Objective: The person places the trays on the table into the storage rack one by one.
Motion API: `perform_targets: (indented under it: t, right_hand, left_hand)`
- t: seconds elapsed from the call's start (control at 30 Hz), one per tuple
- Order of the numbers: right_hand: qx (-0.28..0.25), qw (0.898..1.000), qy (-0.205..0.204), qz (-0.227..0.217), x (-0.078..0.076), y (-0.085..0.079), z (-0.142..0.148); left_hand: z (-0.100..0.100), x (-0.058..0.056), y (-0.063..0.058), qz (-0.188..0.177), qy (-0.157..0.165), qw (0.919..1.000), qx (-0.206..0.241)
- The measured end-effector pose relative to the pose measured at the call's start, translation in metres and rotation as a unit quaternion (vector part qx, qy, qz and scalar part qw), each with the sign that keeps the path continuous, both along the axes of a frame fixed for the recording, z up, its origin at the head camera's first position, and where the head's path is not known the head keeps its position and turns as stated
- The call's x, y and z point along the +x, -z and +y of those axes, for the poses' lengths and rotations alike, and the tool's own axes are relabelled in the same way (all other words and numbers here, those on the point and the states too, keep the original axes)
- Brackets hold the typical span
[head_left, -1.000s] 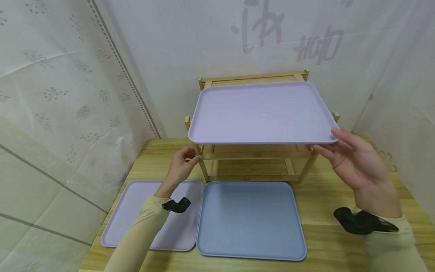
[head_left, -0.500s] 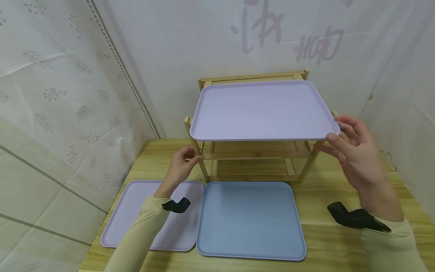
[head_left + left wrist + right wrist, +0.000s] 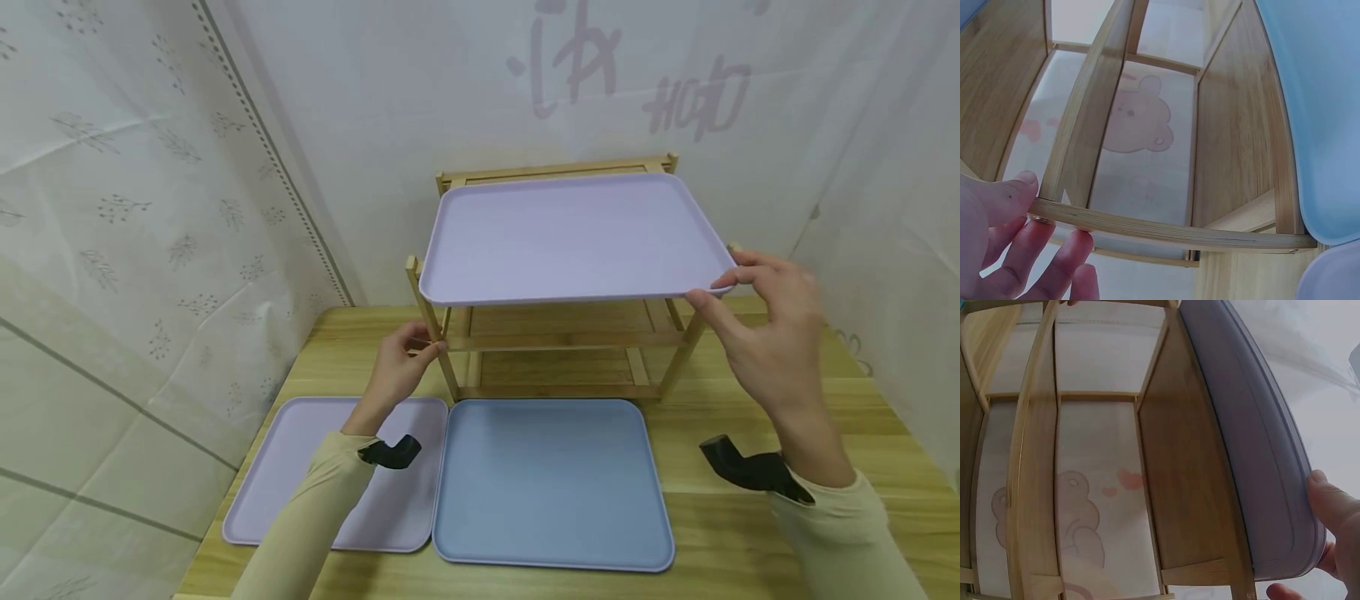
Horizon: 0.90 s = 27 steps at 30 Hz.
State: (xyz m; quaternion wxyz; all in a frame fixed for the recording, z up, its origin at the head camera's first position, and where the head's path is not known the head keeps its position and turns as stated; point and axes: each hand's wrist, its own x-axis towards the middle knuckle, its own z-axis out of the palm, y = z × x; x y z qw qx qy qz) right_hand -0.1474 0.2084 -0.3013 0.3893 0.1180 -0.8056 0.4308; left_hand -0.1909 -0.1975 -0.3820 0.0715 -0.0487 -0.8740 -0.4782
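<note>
A wooden shelf rack (image 3: 570, 340) stands at the back of the table. Over its top lies a lilac tray (image 3: 577, 237), its front edge jutting past the rack's front. My right hand (image 3: 780, 333) pinches the front right corner of this tray, thumb at the front edge. In the right wrist view the tray's underside (image 3: 1260, 462) shows beside the top board, with the right hand (image 3: 1341, 519) at its corner. My left hand (image 3: 397, 367) grips the rack's front left post; the left wrist view shows its thumb and fingers around that post (image 3: 1172, 232).
On the table in front of the rack lies a blue tray (image 3: 555, 483). A second lilac tray (image 3: 300, 467) lies left of it, partly under my left forearm. Printed curtains (image 3: 360, 100) hang behind and at both sides. Wooden tabletop (image 3: 727, 525) shows at the right.
My right hand shifted its hold from the tray's right side to the front right corner and moved left. The tray's front edge moved slightly back. My left hand stayed put.
</note>
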Motion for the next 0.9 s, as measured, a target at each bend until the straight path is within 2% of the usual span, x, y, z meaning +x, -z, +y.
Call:
perform_targets:
  t: [0.17, 0.47, 0.63, 0.8, 0.9]
  right_hand:
    - [0.018, 1.000, 0.006, 0.010, -0.010, 0.000, -0.002]
    - [0.008, 0.998, 0.008, -0.055, -0.023, -0.009, -0.009]
    - [-0.007, 0.999, 0.003, -0.048, -0.034, -0.009, -0.012]
    - [-0.014, 0.999, 0.018, -0.023, -0.042, -0.007, -0.014]
    - [-0.021, 0.999, 0.021, -0.027, -0.045, -0.007, -0.016]
  left_hand:
    - [0.000, -0.001, 0.001, -0.001, -0.005, 1.0000, -0.002]
    - [0.001, -0.001, 0.002, 0.004, -0.004, 1.0000, -0.001]
    - [0.001, -0.001, 0.002, 0.006, -0.007, 0.9999, 0.008]
    - [0.001, -0.002, 0.004, 0.008, -0.011, 0.9999, 0.007]
    - [0.000, -0.002, 0.004, 0.010, -0.011, 0.9999, 0.004]
